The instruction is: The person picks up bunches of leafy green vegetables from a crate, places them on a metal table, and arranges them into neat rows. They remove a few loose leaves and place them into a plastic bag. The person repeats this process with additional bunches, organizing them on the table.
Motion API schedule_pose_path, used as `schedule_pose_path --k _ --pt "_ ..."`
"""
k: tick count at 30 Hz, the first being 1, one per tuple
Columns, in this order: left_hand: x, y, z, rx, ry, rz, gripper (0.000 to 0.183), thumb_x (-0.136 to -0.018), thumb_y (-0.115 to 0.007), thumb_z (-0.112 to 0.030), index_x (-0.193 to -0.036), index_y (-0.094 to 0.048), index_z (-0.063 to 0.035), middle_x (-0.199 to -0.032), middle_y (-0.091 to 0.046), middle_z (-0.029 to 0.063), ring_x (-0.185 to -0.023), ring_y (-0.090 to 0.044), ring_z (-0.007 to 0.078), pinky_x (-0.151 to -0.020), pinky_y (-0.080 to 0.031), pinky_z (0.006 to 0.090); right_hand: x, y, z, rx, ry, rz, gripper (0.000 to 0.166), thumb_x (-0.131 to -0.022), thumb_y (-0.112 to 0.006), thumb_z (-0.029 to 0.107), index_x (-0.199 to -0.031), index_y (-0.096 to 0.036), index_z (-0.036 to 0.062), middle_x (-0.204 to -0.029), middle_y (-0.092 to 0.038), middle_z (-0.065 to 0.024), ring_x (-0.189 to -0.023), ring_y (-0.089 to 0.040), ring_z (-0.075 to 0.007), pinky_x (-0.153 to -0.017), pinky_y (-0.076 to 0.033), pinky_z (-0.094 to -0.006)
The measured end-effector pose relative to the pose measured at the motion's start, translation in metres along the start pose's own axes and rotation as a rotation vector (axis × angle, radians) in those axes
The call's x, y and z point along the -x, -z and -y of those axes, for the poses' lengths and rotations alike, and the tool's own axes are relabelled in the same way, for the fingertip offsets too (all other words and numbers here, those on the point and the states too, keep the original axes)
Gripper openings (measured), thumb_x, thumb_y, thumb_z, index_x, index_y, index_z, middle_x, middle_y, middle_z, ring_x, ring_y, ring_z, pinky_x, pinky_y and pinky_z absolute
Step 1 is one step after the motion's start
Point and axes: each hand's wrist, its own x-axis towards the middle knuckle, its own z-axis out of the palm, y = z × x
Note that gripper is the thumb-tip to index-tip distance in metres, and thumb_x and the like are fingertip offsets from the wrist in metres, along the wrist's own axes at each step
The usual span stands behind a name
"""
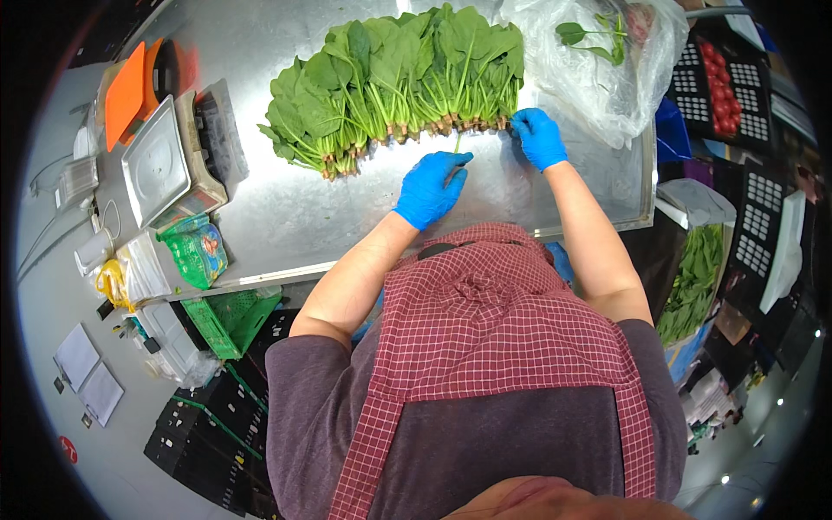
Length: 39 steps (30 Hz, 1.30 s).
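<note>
Spinach point(416, 78) lies in a long overlapping row on the stainless steel table point(279, 221), its leaves away from me and its pinkish root ends towards me. My left hand point(432, 188), in a blue glove, is just on my side of the row, thumb and forefinger apart. One loose green stem point(459, 143) reaches from the row to the tips of its fingers. At the row's right end, my right hand point(539, 140), also gloved in blue, has its fingertips against the root ends. Those fingertips are partly hidden, so I cannot tell whether they grip a plant.
A clear plastic bag point(598, 84) with loose spinach leaves point(604, 42) covers the table's far right corner. At left stand a scale with a metal pan point(158, 162), an orange tray point(127, 94) and a green printed packet point(195, 250). Below right is a box of leafy greens point(692, 283).
</note>
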Motion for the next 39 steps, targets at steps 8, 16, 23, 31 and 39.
schedule_pose_path --k 8,16,23,31,39 --pt "0.003 0.001 0.001 0.011 0.025 0.024 0.025 -0.082 -0.058 -0.016 -0.107 -0.063 -0.0132 -0.093 -0.062 0.0094 -0.085 -0.058 0.0301 -0.076 -0.048 0.0401 -0.007 0.003 0.051 0.06 -0.168 -0.048 0.023 -0.077 -0.063 0.029 -0.089 -0.066 0.0087 -0.093 -0.063 -0.0153 -0.083 -0.061 -0.0326 -0.074 -0.049 -0.0396" --pt "0.007 -0.003 0.005 -0.009 0.051 0.048 0.024 -0.083 -0.06 -0.015 -0.106 -0.064 -0.0136 -0.096 -0.063 0.0081 -0.086 -0.059 0.0289 -0.078 -0.048 0.0371 -0.006 0.001 0.052 0.291 -0.105 -0.037 0.021 -0.079 -0.061 0.03 -0.088 -0.063 0.0115 -0.092 -0.06 -0.014 -0.083 -0.06 -0.034 -0.072 -0.048 -0.0427" --pt "0.009 -0.004 0.004 -0.01 0.088 0.096 0.024 -0.084 -0.058 -0.019 -0.107 -0.063 -0.0136 -0.096 -0.063 0.0087 -0.086 -0.058 0.0296 -0.078 -0.048 0.0384 0.008 -0.009 0.019 0.26 0.303 -0.059 0.013 -0.08 -0.056 0.013 -0.092 -0.057 0.0082 -0.091 -0.056 -0.0152 -0.08 -0.057 -0.0357 -0.068 -0.047 -0.043" --pt "0.008 0.0 0.001 -0.021 0.136 0.141 0.025 -0.086 -0.054 -0.023 -0.108 -0.063 -0.0133 -0.096 -0.062 0.0098 -0.089 -0.058 0.0312 -0.079 -0.048 0.0399 0.022 0.02 0.014 0.235 0.367 0.227 0.01 -0.081 -0.057 0.013 -0.088 -0.056 0.0064 -0.088 -0.055 -0.0163 -0.08 -0.056 -0.0374 -0.068 -0.046 -0.0425" --pt "0.027 0.002 0.011 -0.042 0.194 0.167 0.026 -0.086 -0.054 -0.024 -0.109 -0.062 -0.0142 -0.094 -0.062 0.0103 -0.09 -0.058 0.0314 -0.079 -0.048 0.0403 -0.017 0.077 0.013 -0.818 -0.455 -0.245 0.032 -0.09 -0.055 0.026 -0.109 -0.055 0.001 -0.096 -0.062 -0.0084 -0.082 -0.062 -0.0189 -0.071 -0.049 -0.0305"
